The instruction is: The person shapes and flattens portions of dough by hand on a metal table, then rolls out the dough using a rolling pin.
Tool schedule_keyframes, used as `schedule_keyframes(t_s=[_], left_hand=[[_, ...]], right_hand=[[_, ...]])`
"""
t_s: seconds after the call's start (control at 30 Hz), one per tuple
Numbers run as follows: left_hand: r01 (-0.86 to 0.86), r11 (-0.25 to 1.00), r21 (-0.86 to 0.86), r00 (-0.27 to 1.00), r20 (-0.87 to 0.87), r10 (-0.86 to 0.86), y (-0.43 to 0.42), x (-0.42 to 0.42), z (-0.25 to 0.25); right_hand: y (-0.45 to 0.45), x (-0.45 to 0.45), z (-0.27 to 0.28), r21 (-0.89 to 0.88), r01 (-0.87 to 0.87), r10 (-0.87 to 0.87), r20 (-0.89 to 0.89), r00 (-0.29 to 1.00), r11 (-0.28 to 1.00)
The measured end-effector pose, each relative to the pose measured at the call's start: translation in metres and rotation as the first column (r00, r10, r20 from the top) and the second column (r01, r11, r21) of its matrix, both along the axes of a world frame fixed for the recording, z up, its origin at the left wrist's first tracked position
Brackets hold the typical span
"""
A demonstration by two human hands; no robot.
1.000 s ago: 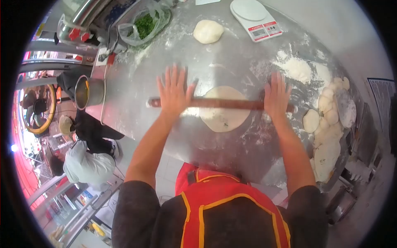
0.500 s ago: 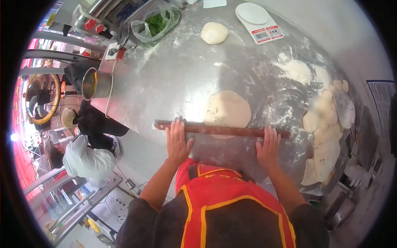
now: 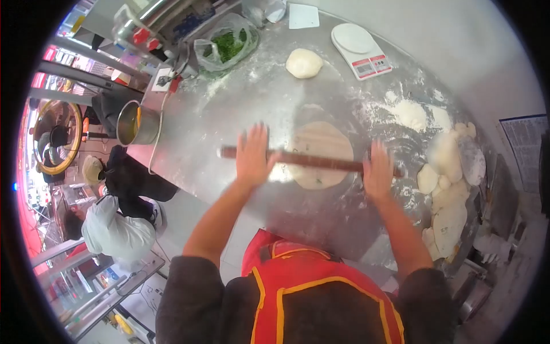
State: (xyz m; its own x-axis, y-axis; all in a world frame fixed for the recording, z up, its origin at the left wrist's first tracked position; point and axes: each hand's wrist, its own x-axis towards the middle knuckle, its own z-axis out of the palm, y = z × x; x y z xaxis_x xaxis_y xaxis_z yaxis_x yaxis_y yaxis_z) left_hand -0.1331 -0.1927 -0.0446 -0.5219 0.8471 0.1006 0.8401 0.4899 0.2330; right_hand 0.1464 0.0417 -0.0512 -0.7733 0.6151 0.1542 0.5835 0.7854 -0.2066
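Observation:
A dark wooden rolling pin [image 3: 321, 162] lies across a thin round sheet of dough [image 3: 324, 136], over its middle. My left hand [image 3: 252, 157] rests flat on the pin near its left end, fingers stretched forward. Toward the right end, my right hand [image 3: 378, 172] presses on it the same way, palm down with fingers extended. Both hands are slightly blurred. Some small dark specks show in the dough. Beyond the sheet sits a round ball of dough [image 3: 304, 63].
The metal table [image 3: 229, 114] is dusted with flour [image 3: 409, 114]. A white kitchen scale [image 3: 362, 50] stands at the back, with a plastic bag of chopped greens [image 3: 229, 46] at back left. Dough pieces [image 3: 450, 209] are piled right. A metal pot [image 3: 138, 123] and another person [image 3: 117, 229] are left.
Both hands have moved forward, away from my body, with the rolling pin passing from the near edge of the dough sheet to its middle. The view has shifted slightly.

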Motion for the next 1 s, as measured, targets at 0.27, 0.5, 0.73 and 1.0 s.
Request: schedule_keyframes(t_s=[0.27, 0.5, 0.73, 1.0], left_hand=[[0.175, 0.973, 0.153, 0.976, 0.103, -0.192, -0.067, 0.037, 0.019], [0.137, 0.983, 0.122, 0.978, 0.142, -0.154, -0.105, 0.086, 0.036], [0.109, 0.983, 0.146, 0.981, 0.141, -0.130, -0.104, 0.091, 0.049], [-0.195, 0.964, 0.183, 0.981, 0.048, 0.189, -0.098, 0.134, -0.001]], right_hand=[[0.000, -0.079, -0.020, -0.558, -0.004, -0.094, -0.146, 0.985, 0.830], [-0.069, -0.206, -0.030, -0.607, -0.541, 0.619, -0.101, 0.779, 0.582], [-0.036, -0.150, -0.017, -0.672, -0.069, 0.243, 0.169, 0.955, 0.737], [-0.069, 0.057, 0.016, -0.116, -0.048, 0.052, 0.028, 0.998, 0.992]])
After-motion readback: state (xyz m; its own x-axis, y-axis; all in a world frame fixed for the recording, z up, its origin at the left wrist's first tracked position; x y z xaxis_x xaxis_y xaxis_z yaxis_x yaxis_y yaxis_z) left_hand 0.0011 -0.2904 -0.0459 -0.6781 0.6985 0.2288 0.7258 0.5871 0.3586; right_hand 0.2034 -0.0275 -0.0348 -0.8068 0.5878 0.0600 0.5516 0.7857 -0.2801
